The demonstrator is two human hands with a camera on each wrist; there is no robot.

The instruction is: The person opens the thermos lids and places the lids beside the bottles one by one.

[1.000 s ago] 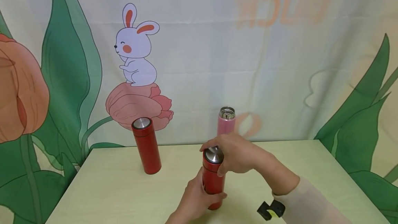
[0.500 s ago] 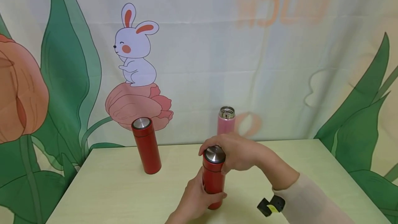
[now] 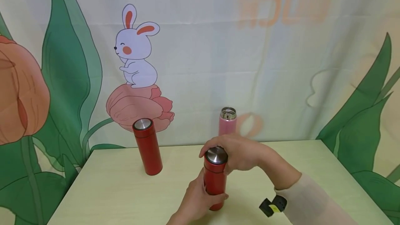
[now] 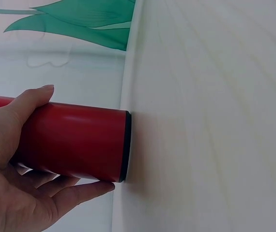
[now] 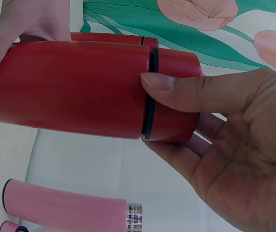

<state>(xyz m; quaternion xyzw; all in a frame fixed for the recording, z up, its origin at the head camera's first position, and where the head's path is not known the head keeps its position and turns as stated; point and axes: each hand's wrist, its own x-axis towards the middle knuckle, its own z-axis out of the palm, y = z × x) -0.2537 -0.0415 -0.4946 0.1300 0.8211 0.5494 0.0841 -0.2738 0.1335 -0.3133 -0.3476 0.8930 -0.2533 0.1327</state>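
Note:
A red thermos bottle (image 3: 215,185) with a steel-topped red lid (image 3: 216,156) stands near the front middle of the table. My left hand (image 3: 200,197) is wrapped around its lower body, thumb and fingers on opposite sides. From above, my right hand (image 3: 240,153) grips the lid by its sides. In the right wrist view, the thumb lies over the dark ring (image 5: 150,116) between lid and body. The left wrist view shows the bottle's black-edged base (image 4: 126,147) at the tabletop; whether it touches is hard to tell.
To the left stands another red thermos (image 3: 148,152), lid on. Behind my right hand is a pink thermos (image 3: 227,126) without its lid, its steel neck bare. A small pink lid-like piece (image 5: 9,226) shows beside it. A printed curtain (image 3: 200,61) hangs behind the table (image 3: 109,190).
My right hand's fingers and thumb have shifted slightly around the lid, and the bottle's top leans a touch further right. The left hand keeps its place.

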